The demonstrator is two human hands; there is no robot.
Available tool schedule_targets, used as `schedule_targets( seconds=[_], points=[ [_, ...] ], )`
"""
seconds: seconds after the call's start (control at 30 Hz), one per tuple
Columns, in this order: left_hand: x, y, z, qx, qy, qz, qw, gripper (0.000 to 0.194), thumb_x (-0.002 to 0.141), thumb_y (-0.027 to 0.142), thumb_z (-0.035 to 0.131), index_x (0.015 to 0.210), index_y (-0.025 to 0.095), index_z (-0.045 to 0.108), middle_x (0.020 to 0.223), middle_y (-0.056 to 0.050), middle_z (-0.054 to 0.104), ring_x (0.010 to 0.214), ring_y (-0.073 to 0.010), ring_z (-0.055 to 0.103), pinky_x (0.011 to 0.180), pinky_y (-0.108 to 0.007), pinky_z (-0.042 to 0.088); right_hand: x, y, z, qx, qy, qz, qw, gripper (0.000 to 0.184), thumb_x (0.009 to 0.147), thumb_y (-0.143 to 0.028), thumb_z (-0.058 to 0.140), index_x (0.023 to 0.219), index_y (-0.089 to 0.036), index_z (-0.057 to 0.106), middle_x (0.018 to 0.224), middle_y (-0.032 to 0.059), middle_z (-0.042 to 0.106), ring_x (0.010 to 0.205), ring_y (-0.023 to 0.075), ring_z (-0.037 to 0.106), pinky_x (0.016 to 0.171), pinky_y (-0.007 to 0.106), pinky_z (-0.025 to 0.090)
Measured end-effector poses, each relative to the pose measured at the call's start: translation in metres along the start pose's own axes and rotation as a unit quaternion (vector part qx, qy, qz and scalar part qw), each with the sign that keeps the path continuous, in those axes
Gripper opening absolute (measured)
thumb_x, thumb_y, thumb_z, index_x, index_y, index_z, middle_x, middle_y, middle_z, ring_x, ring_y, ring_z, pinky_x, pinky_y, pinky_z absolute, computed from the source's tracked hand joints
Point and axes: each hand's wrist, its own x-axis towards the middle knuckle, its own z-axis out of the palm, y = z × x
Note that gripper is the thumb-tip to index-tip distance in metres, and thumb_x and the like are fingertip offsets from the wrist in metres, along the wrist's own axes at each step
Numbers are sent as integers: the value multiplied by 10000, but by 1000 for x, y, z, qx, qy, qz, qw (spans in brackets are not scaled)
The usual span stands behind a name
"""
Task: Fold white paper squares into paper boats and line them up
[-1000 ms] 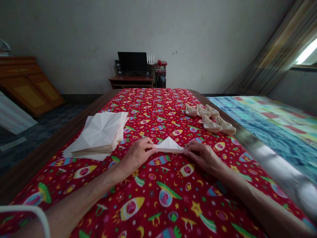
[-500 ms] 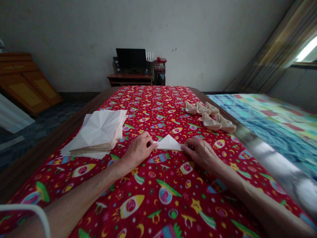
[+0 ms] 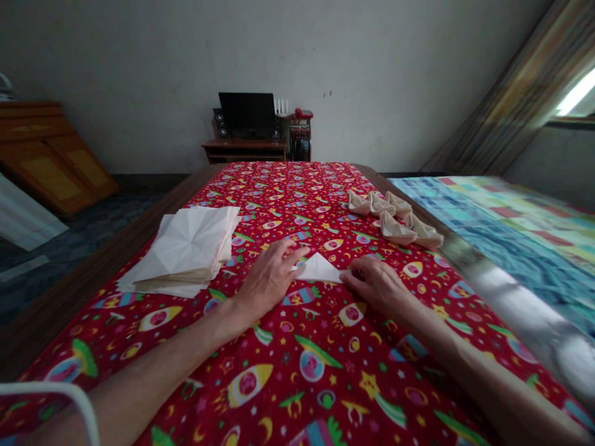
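A white folded paper triangle point(image 3: 318, 269) was pinned flat, ungrasped, by the right hand point(image 3: 376, 286); the open left hand point(image 3: 269, 279) was held just beside it

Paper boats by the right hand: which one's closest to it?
The front-left paper boat is closest to the right hand. The other front boat sits farther right, and the three back boats lie farther up the bedspread.

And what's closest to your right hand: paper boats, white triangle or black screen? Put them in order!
Right hand:
1. White paper triangle: touching, leftward.
2. Paper boats: ahead, slightly right.
3. Black screen: far ahead, leftward.
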Motion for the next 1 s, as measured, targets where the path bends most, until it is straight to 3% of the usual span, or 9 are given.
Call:
schedule_targets(
  seconds=[0.1,0.17,0.33,0.53,0.63,0.73,0.83,0.9,1.0],
  points=[
    [3,16,-4,35,-65,144,987,273,891,109,455,1104,231,574,1180,-34,572,1151,-217,480,1071,-466,295,-1,3,3,-5,14,-11,1000,240,853,-360,503,697,-183,545,720,13,569,664,125,501,597,232,342],
    [4,26,-4,29,-99,171,980,311,892,70,400,1133,179,565,1171,-42,602,1167,-203,486,1126,-467,209,-2,3,5,-12,29,-22,999,230,854,-352,505,702,-184,547,719,15,566,673,129,506,617,235,353],
    [-3,44,4,-33,-132,104,985,453,852,60,382,1299,80,452,1361,-109,494,1292,-190,412,1113,-340,300,-4,1,6,-11,61,-45,997,215,857,-336,501,723,-181,564,730,26,577,695,136,516,652,240,373],
    [-11,51,7,-39,-148,56,987,451,932,260,349,1356,116,404,1457,-111,369,1374,-231,285,1116,-417,290,-1,3,-6,-6,-8,25,1000,245,824,-358,525,656,-185,568,645,7,579,593,125,509,529,230,340],
    [-12,51,6,-43,-150,57,986,445,937,261,345,1358,129,403,1463,-106,357,1380,-227,270,1123,-424,280,-6,0,-13,-24,31,38,998,207,819,-340,540,685,-194,599,663,23,604,599,142,535,525,244,361],
    [-12,52,6,-45,-156,57,985,445,943,258,344,1366,127,391,1464,-105,357,1384,-225,259,1138,-426,252,-15,-13,-12,-60,96,-49,992,204,873,-280,478,799,-199,651,815,78,652,747,188,587,624,283,436],
    [-12,52,6,-40,-155,65,985,436,947,257,338,1358,124,399,1461,-101,366,1389,-222,246,1145,-413,234,-24,-28,-3,-67,53,-167,982,294,913,-207,394,1073,-180,639,1100,111,647,990,209,592,834,333,475],
    [-12,50,7,-36,-152,73,985,427,946,267,344,1343,129,417,1454,-104,378,1390,-218,247,1144,-399,228,-30,-32,5,-86,19,-196,977,409,932,-269,392,1297,-118,502,1326,151,519,1232,246,463,1014,404,392],
    [-13,45,6,-23,-155,81,984,448,945,305,356,1360,143,397,1466,-101,357,1385,-211,260,1138,-382,228,-39,-26,12,-110,-23,-187,976,607,947,-410,372,1447,-82,268,1482,147,302,1373,251,259,1096,444,309]
  ],
)
